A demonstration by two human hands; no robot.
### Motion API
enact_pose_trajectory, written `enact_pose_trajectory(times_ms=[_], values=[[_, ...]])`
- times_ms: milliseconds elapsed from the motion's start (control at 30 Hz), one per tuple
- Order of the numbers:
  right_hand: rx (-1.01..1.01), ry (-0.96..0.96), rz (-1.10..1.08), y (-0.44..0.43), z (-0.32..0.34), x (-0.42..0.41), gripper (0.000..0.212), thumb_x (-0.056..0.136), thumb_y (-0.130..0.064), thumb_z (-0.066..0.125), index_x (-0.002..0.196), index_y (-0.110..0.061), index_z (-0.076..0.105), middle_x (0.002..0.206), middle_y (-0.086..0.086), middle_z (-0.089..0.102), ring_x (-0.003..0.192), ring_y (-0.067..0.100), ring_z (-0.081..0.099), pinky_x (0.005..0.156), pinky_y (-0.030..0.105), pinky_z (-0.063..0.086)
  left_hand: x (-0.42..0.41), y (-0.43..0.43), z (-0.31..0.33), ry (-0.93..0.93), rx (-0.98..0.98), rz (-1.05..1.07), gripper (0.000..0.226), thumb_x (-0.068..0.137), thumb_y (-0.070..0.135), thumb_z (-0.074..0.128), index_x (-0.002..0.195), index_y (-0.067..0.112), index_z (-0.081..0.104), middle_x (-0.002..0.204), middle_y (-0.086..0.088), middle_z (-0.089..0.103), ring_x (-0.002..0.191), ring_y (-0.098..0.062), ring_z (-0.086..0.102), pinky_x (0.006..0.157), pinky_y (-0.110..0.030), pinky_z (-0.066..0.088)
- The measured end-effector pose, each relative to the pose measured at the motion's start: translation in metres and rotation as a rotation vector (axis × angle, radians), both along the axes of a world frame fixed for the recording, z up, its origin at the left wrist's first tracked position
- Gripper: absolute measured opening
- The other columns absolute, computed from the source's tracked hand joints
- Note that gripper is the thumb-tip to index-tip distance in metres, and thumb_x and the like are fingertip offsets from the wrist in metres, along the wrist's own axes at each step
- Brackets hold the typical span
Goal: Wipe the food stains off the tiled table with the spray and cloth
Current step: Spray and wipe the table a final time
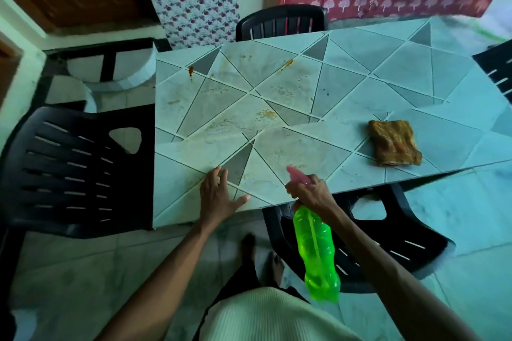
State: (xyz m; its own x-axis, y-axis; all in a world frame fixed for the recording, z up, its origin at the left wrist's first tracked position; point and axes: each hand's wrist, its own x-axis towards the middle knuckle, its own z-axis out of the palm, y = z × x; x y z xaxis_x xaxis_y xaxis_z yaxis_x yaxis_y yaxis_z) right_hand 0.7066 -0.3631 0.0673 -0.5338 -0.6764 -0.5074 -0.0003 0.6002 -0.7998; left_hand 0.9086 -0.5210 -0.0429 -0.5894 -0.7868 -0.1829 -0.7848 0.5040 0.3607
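Observation:
The tiled table (360,86) has pale triangular tiles with orange-brown food stains (266,113) spread over its left half and a red smear (191,70) near the far left edge. My right hand (310,192) grips the pink trigger head of a green spray bottle (317,252), whose nozzle points over the near table edge while its body hangs down below the edge. My left hand (219,194) rests flat on the table's near edge with fingers spread. A folded brown cloth (393,142) lies on the table at the right, apart from both hands.
Black plastic chairs stand round the table: one at the left (69,171), one at the far side (279,22), one under the near edge (388,230), and part of one at the right (496,69). Patterned curtains hang behind. My bare feet (260,255) stand on the tiled floor.

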Motion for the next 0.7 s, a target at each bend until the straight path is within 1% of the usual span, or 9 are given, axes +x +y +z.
enact_pose_trajectory(times_ms=[33,100,167,267,400,467,600,667,700], values=[[0.022,0.015,-0.039,0.002,0.001,-0.005,0.043,0.074,-0.028,0.06,0.106,-0.004,0.073,0.084,0.017,0.072,0.054,0.023,0.068,0.062,0.047,0.06,-0.005,-0.005,0.0,0.001,-0.002,-0.027,0.113,0.066,0.087,0.041,0.148,0.009,0.036,0.154,-0.015,0.029,0.142,-0.034,0.027,0.113,-0.049,0.026],[0.056,0.048,-0.104,0.007,-0.001,-0.017,0.028,0.082,-0.019,0.059,0.104,-0.012,0.075,0.082,0.015,0.074,0.055,0.026,0.07,0.064,0.043,0.062,-0.019,-0.015,0.001,0.001,0.003,-0.08,0.112,0.067,0.086,0.04,0.148,0.01,0.034,0.155,-0.014,0.027,0.143,-0.033,0.025,0.114,-0.048,0.025],[0.104,0.045,-0.212,0.012,-0.002,-0.028,0.032,0.081,-0.019,0.059,0.105,-0.005,0.073,0.08,0.015,0.075,0.055,0.026,0.071,0.06,0.037,0.061,-0.034,-0.025,0.002,0.0,0.018,-0.132,0.11,0.067,0.085,0.041,0.149,0.011,0.034,0.156,-0.013,0.026,0.144,-0.032,0.024,0.115,-0.048,0.024],[0.158,0.059,-0.304,0.018,-0.004,-0.037,0.037,0.073,-0.026,0.061,0.102,-0.005,0.074,0.088,0.016,0.073,0.055,0.022,0.072,0.07,0.044,0.062,-0.056,-0.036,0.001,0.02,0.042,-0.207,0.105,0.069,0.081,0.048,0.148,0.012,0.035,0.156,-0.014,0.027,0.144,-0.034,0.024,0.115,-0.05,0.024],[0.17,0.04,-0.395,0.02,-0.005,-0.041,0.029,0.081,-0.006,0.058,0.104,0.008,0.071,0.065,0.012,0.069,0.046,0.017,0.064,0.047,0.025,0.054,-0.086,-0.046,0.001,0.011,0.041,-0.324,0.1,0.073,0.073,0.06,0.148,0.012,0.036,0.157,-0.016,0.025,0.144,-0.034,0.022,0.115,-0.048,0.022],[0.176,0.049,-0.425,0.02,-0.006,-0.042,0.027,0.082,-0.006,0.06,0.103,0.007,0.071,0.062,0.01,0.069,0.045,0.016,0.065,0.045,0.022,0.051,-0.101,-0.051,0.001,0.013,0.04,-0.358,0.099,0.074,0.068,0.067,0.149,0.013,0.034,0.157,-0.015,0.023,0.145,-0.031,0.019,0.117,-0.046,0.018],[0.093,0.013,-0.489,0.019,0.004,-0.048,0.033,0.083,-0.018,0.064,0.099,0.01,0.067,0.078,0.016,0.068,0.053,0.022,0.07,0.066,0.043,0.058,-0.127,-0.055,0.004,0.025,0.062,-0.391,0.103,0.071,0.072,0.065,0.15,0.014,0.033,0.158,-0.013,0.022,0.145,-0.031,0.018,0.117,-0.045,0.018],[0.0,0.006,-0.535,0.019,0.019,-0.057,0.048,0.073,-0.03,0.065,0.097,0.012,0.066,0.081,0.024,0.068,0.054,0.025,0.068,0.07,0.051,0.059,-0.144,-0.055,0.006,0.024,0.067,-0.416,0.108,0.066,0.08,0.055,0.149,0.015,0.034,0.157,-0.013,0.024,0.144,-0.031,0.021,0.116,-0.045,0.021],[-0.051,0.009,-0.525,0.019,0.028,-0.06,0.047,0.071,-0.033,0.064,0.096,0.007,0.068,0.086,0.027,0.069,0.055,0.025,0.068,0.072,0.053,0.058,-0.152,-0.054,0.007,0.027,0.069,-0.429,0.111,0.063,0.083,0.048,0.149,0.015,0.035,0.156,-0.013,0.025,0.144,-0.031,0.022,0.115,-0.045,0.022]])
